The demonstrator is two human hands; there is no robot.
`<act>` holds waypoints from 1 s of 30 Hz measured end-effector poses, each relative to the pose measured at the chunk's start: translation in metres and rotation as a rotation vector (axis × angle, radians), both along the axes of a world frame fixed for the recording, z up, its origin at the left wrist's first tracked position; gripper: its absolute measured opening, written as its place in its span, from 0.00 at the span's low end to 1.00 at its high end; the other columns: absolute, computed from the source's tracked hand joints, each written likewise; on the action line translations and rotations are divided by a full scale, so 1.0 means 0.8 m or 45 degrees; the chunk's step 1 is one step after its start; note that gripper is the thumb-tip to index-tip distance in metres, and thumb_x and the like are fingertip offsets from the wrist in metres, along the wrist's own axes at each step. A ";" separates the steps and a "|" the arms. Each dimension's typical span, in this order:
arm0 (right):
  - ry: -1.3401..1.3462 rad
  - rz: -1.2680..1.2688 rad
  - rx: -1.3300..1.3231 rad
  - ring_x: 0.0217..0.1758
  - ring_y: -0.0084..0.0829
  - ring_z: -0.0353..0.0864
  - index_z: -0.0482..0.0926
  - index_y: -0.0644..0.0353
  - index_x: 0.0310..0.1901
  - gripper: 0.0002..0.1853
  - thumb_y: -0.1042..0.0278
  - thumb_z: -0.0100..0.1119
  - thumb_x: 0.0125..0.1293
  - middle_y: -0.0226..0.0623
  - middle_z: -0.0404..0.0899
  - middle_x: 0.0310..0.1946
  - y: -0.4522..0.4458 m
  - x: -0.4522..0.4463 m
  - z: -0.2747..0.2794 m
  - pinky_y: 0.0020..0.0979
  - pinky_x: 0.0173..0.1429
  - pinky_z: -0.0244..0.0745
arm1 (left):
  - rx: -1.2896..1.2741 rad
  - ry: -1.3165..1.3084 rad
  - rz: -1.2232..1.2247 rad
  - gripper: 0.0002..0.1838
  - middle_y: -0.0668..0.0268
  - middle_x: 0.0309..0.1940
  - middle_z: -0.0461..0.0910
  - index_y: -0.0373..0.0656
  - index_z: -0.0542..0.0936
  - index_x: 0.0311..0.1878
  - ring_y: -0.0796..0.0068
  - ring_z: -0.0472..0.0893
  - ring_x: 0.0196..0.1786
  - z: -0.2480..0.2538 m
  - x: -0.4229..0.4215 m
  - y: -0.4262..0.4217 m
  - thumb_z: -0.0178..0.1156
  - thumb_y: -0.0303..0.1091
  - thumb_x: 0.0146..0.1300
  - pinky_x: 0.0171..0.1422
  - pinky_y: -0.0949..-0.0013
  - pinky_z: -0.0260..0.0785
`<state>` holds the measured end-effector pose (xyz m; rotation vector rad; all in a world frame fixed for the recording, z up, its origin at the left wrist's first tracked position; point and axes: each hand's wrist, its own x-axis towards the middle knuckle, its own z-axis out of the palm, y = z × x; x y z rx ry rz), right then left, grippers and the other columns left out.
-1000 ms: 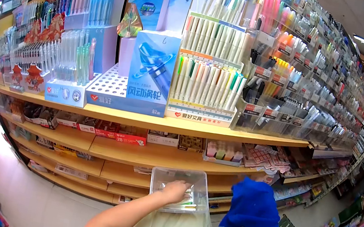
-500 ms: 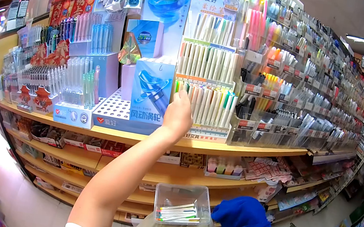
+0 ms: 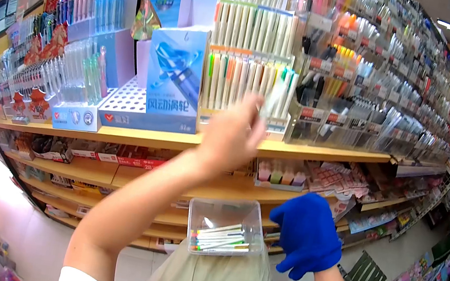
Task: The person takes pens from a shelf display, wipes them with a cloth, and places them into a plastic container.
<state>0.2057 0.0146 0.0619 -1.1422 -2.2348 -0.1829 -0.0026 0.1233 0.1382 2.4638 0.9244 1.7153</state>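
Note:
My left hand (image 3: 233, 133), bare and blurred by motion, is raised before the rack of white marker pens (image 3: 246, 81). A pale, smeared pen (image 3: 273, 100) shows between its fingers. My right hand (image 3: 307, 235) wears a blue fabric glove and hangs at the right of the clear plastic box (image 3: 193, 218); its fingers are partly spread, with nothing seen in them. Several white pens with coloured ends (image 3: 223, 239) lie in the box, which rests at my lap.
A blue display carton (image 3: 177, 73) and clear pen holders (image 3: 82, 66) stand left on the wooden shelf (image 3: 177, 140). Tiered pen racks (image 3: 358, 124) fill the right. Small boxes line the lower shelf. A green folding stool (image 3: 364, 277) is on the floor at right.
My left hand went from the box up to the left side of the pen rack, then moved right, now with a pen. My gloved right hand stays beside the box, its fingers more visible than at first.

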 end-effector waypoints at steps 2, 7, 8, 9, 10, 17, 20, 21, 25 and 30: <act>0.096 -0.031 0.052 0.30 0.41 0.71 0.75 0.58 0.30 0.08 0.66 0.58 0.48 0.39 0.72 0.24 0.022 -0.005 -0.011 0.37 0.36 0.64 | -0.131 0.177 -0.073 0.15 0.55 0.27 0.76 0.40 0.72 0.47 0.57 0.78 0.28 -0.047 0.018 -0.042 0.56 0.28 0.55 0.32 0.60 0.70; 0.286 0.082 0.123 0.33 0.44 0.70 0.72 0.59 0.31 0.15 0.58 0.60 0.45 0.42 0.72 0.27 0.065 -0.040 -0.021 0.39 0.38 0.62 | -0.457 0.053 -0.351 0.15 0.49 0.35 0.75 0.36 0.69 0.49 0.48 0.76 0.37 -0.135 0.052 -0.069 0.53 0.26 0.57 0.40 0.58 0.70; 0.243 0.076 0.101 0.33 0.43 0.71 0.73 0.59 0.30 0.16 0.56 0.60 0.44 0.42 0.72 0.27 0.066 -0.040 -0.016 0.38 0.39 0.62 | -0.539 0.001 -0.377 0.16 0.49 0.36 0.75 0.36 0.69 0.51 0.48 0.76 0.38 -0.135 0.050 -0.069 0.52 0.25 0.58 0.41 0.58 0.69; 0.201 0.073 0.083 0.33 0.43 0.71 0.73 0.59 0.29 0.17 0.55 0.61 0.43 0.41 0.72 0.27 0.067 -0.040 -0.010 0.38 0.39 0.62 | -0.546 -0.030 -0.389 0.16 0.49 0.36 0.75 0.36 0.69 0.51 0.49 0.76 0.39 -0.138 0.048 -0.067 0.52 0.25 0.59 0.42 0.60 0.69; 0.161 0.074 0.064 0.34 0.43 0.71 0.73 0.58 0.29 0.18 0.53 0.62 0.41 0.41 0.73 0.27 0.070 -0.041 -0.008 0.38 0.39 0.62 | -0.553 -0.059 -0.396 0.16 0.50 0.37 0.75 0.36 0.69 0.52 0.51 0.76 0.39 -0.140 0.046 -0.064 0.51 0.25 0.60 0.43 0.61 0.68; 0.151 -0.146 -0.035 0.31 0.43 0.71 0.75 0.54 0.26 0.21 0.51 0.70 0.32 0.39 0.73 0.26 0.103 -0.049 0.002 0.39 0.37 0.63 | -1.068 -0.313 -0.776 0.16 0.63 0.29 0.72 0.34 0.69 0.55 0.77 0.70 0.26 -0.166 0.022 -0.038 0.44 0.29 0.68 0.32 0.77 0.62; 0.251 0.013 -0.065 0.31 0.42 0.71 0.75 0.55 0.26 0.22 0.52 0.71 0.28 0.38 0.73 0.26 0.123 -0.043 -0.007 0.37 0.36 0.65 | -1.710 -0.767 -1.147 0.17 0.69 0.25 0.69 0.34 0.69 0.57 0.87 0.62 0.18 -0.164 0.009 -0.033 0.46 0.32 0.68 0.22 0.83 0.55; 0.326 -0.013 -0.166 0.31 0.41 0.72 0.75 0.55 0.26 0.21 0.54 0.71 0.29 0.38 0.73 0.25 0.119 -0.052 0.004 0.37 0.36 0.65 | -1.833 -0.883 -1.251 0.17 0.68 0.25 0.69 0.35 0.69 0.57 0.86 0.62 0.17 -0.165 0.004 -0.028 0.47 0.31 0.68 0.20 0.83 0.55; 0.326 0.029 -0.444 0.30 0.40 0.72 0.75 0.56 0.24 0.18 0.59 0.70 0.29 0.37 0.73 0.23 0.108 -0.068 0.025 0.35 0.35 0.66 | -2.156 -1.357 -1.633 0.12 0.64 0.27 0.71 0.38 0.71 0.51 0.85 0.63 0.16 -0.187 0.000 -0.008 0.48 0.31 0.67 0.14 0.83 0.53; 0.392 0.112 -0.752 0.27 0.39 0.71 0.74 0.57 0.23 0.14 0.60 0.65 0.34 0.38 0.72 0.21 0.124 -0.058 -0.039 0.35 0.33 0.66 | -1.997 -1.167 -1.014 0.06 0.62 0.24 0.74 0.40 0.70 0.42 0.84 0.66 0.15 -0.194 0.009 -0.011 0.50 0.31 0.67 0.13 0.80 0.52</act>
